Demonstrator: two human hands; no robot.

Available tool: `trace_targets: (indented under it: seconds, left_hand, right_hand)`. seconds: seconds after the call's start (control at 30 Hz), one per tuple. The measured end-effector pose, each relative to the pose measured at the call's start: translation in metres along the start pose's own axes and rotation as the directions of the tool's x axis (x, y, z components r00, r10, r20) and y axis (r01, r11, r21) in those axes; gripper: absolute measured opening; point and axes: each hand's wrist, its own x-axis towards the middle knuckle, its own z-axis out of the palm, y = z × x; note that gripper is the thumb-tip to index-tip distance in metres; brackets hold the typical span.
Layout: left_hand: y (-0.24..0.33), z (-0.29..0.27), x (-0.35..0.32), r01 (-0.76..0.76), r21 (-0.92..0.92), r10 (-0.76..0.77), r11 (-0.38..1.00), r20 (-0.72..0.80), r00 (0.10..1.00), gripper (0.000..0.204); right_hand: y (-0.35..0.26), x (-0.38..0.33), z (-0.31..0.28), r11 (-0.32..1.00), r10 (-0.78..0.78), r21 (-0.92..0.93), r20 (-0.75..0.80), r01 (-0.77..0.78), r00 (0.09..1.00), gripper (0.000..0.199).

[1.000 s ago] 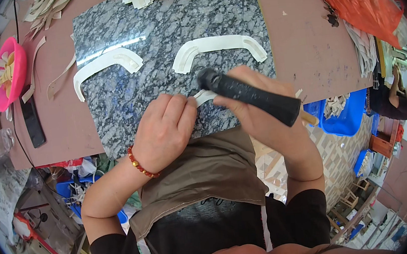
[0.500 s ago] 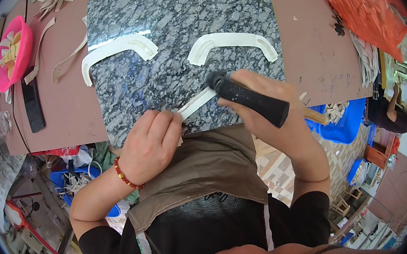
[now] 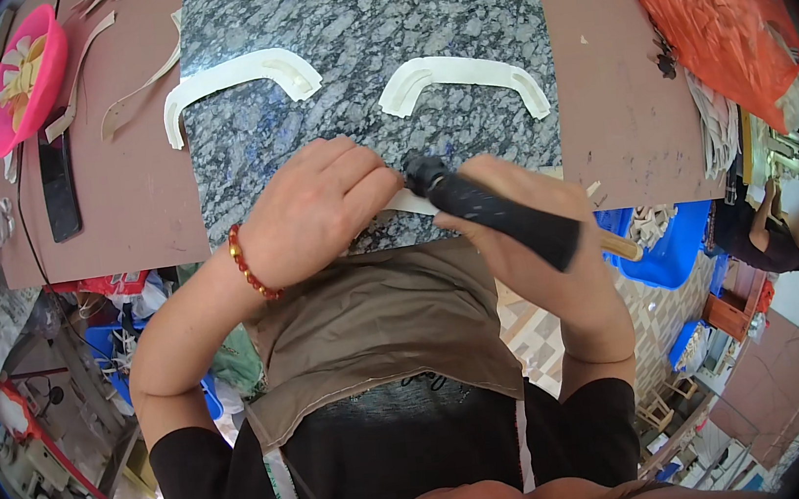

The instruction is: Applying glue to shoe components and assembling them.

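Observation:
My right hand [image 3: 539, 219] grips a black-handled tool [image 3: 494, 211] whose head rests on a cream curved strip [image 3: 411, 201] at the near edge of the grey granite slab [image 3: 354, 107]. My left hand [image 3: 316, 210] presses down on that strip, fingers closed over it, a red bead bracelet at the wrist. Two more cream curved pieces lie farther back on the slab: one on the left [image 3: 232, 79], another on the right [image 3: 464, 79].
A pink bowl [image 3: 23, 75] and a black flat bar [image 3: 59, 185] sit at the left of the brown table [image 3: 620, 106]. An orange bag [image 3: 717, 11] lies at the right. Blue bins [image 3: 660, 244] stand below. Another person [image 3: 781, 226] sits at far right.
My left hand has slid right along the strip toward the tool head. The view has shifted, bringing the slab's near edge closer.

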Motion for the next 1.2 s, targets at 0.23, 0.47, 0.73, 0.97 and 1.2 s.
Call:
trace_targets:
  seconds: [0.23, 0.47, 0.73, 0.97, 1.2]
  left_hand:
    - [-0.010, -0.012, -0.008, 0.036, -0.122, -0.036, 0.992, 0.001, 0.999, 0.025]
    - [-0.006, -0.014, -0.013, -0.148, 0.083, 0.148, 0.985, 0.007, 0.989, 0.030]
    - [0.012, -0.007, -0.018, -0.169, 0.258, 0.149, 0.951, 0.095, 0.984, 0.035]
    - [0.019, -0.049, 0.001, 0.084, -0.333, -0.116, 0.939, -0.077, 0.990, 0.030]
    - [0.051, -0.077, 0.013, -0.088, -0.450, -0.053, 0.889, -0.291, 0.955, 0.019]
  right_hand:
    - [0.007, -0.009, 0.007, 0.997, 0.080, -0.024, -0.003, -0.080, 0.997, 0.025]
    - [0.009, -0.003, -0.001, 0.999, 0.038, 0.036, -0.026, -0.037, 0.999, 0.024]
    - [0.001, 0.005, 0.001, 0.998, -0.013, 0.059, 0.065, 0.009, 0.998, 0.019]
    - [-0.003, 0.005, 0.013, 0.996, 0.036, -0.083, 0.104, -0.027, 0.994, 0.022]
    - [-0.008, 0.002, 0.015, 1.000, 0.025, -0.013, 0.051, -0.025, 0.998, 0.021]
